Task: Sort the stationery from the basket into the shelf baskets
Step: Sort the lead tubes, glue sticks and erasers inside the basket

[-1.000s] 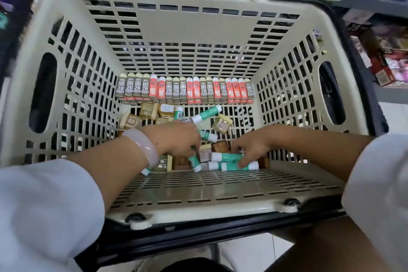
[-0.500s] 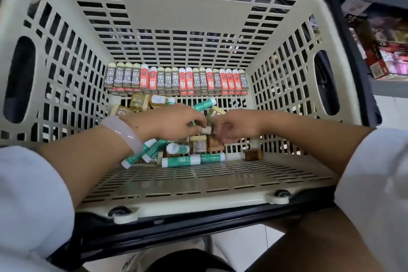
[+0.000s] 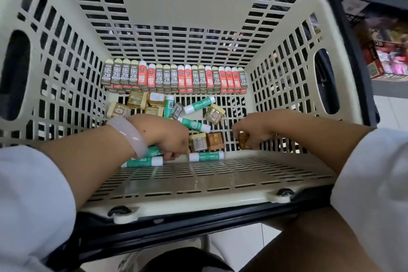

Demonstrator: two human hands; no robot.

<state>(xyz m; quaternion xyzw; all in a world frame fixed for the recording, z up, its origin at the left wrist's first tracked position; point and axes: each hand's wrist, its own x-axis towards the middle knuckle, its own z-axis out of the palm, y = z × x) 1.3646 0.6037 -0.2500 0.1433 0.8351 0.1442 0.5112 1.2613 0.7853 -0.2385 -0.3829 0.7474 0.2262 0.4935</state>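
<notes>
While both forearms reach down over the near rim of the cream slatted basket (image 3: 198,185), the left hand (image 3: 170,137) is curled at the floor of it, its fingers closed round green-and-white glue sticks (image 3: 143,160) that poke out from under the wrist (how many it has hold of cannot be told). A pale bangle (image 3: 130,136) sits on that wrist. The right hand (image 3: 254,130) is well apart from the left, fingers bent down and pinching a small amber box (image 3: 244,140) close to the basket's right side. Between the two hands lie another glue stick (image 3: 206,156), flat against the near wall, and just behind it two small boxes (image 3: 207,144) side by side, one pale-topped and one brown. Farther back more glue sticks and small gold-coloured boxes (image 3: 134,101) lie jumbled on the floor, one box (image 3: 214,113) sitting alone and tilted. Along the far wall stands a tidy row of upright packs (image 3: 174,78), grey ones marked 2B mixed with red ones. Beyond the basket's right side, printed cartons (image 3: 386,62) sit on a shelf.
</notes>
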